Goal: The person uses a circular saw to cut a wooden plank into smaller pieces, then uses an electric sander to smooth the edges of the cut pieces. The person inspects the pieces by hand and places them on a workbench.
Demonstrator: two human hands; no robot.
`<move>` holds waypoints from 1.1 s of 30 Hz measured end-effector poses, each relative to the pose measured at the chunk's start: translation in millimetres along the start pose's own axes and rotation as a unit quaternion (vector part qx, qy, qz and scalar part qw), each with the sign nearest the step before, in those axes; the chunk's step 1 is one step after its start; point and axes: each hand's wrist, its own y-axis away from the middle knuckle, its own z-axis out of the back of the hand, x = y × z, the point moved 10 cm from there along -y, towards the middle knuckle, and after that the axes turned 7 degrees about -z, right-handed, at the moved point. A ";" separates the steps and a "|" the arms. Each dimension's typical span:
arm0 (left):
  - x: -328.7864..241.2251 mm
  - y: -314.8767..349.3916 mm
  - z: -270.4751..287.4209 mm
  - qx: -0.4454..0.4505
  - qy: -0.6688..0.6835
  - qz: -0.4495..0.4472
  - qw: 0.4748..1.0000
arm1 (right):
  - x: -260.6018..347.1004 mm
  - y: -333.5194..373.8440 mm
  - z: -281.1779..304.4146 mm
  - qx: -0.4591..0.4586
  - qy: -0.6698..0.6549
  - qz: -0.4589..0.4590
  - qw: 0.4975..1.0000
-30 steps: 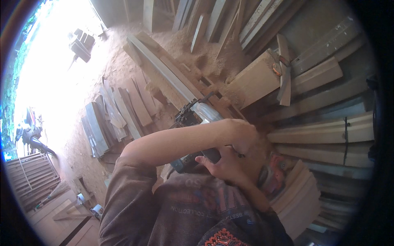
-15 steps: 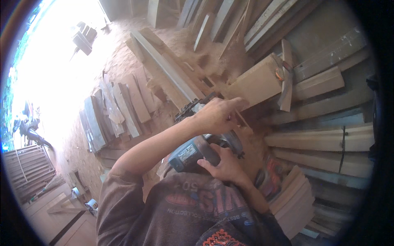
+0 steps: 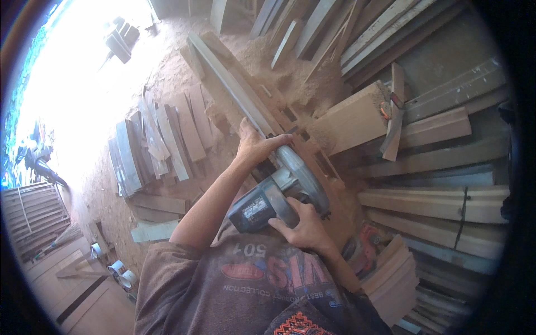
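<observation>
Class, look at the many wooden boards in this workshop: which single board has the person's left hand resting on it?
The long narrow board running diagonally up from the circular saw. The left hand presses on its near end; the other boards lie untouched in stacks alongside.

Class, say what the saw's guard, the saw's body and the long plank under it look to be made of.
Guard: likely bare metal, grey with a dull shine. Body: probably dark moulded plastic, matte. Plank: raw unfinished wood, pale brown and dusted with sawdust.

The circular saw [image 3: 282, 192] hides its blade; the yard beyond is overexposed.

Sawdust-covered floor [image 3: 167, 72], stacked planks [image 3: 156, 145], glaring daylight at left
</observation>
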 end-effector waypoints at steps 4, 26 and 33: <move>11.2 -2.8 -8.7 0.063 0.014 0.042 0.997 | 5.8 -2.2 0.4 0.004 -0.006 -0.002 1.000; 11.4 -26.1 10.1 0.045 0.020 0.047 0.998 | 17.3 -27.9 -4.9 0.010 0.029 -0.009 0.999; 12.3 -32.9 14.0 0.044 0.021 0.051 0.998 | 26.5 -34.9 -3.4 0.016 0.007 -0.012 1.000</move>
